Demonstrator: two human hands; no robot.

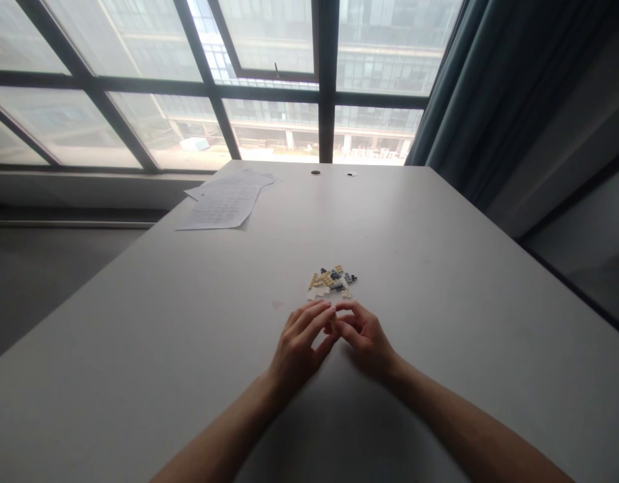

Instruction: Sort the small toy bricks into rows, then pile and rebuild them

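White surface (440, 282), long, running away to a window (326, 80) with dark framing. Small toy bricks (332, 280) lie in a loose pile mid-surface, just beyond the fingertips. Colours mixed: tan bricks (326, 279) toward the middle and left, white bricks (317, 292) along the near left edge, grey and black ones among them and out to the right.

Left hand (300, 341) comes in from the near left, fingers arched, thumb pointing right. Right hand (366, 341) comes in from the near right, index finger and thumb bent toward the left fingertips. Both hands meet just on the near side of the pile. Grip on each side narrow, fingertips close together; possibly a small tan piece between them, but the fingers cover the spot and I cannot tell.

Far left: printed papers (221, 204), overlapping, near the surface's edge. Far end: two round holes (315, 172) side by side. Dark blue curtain (481, 100) hangs at far right.
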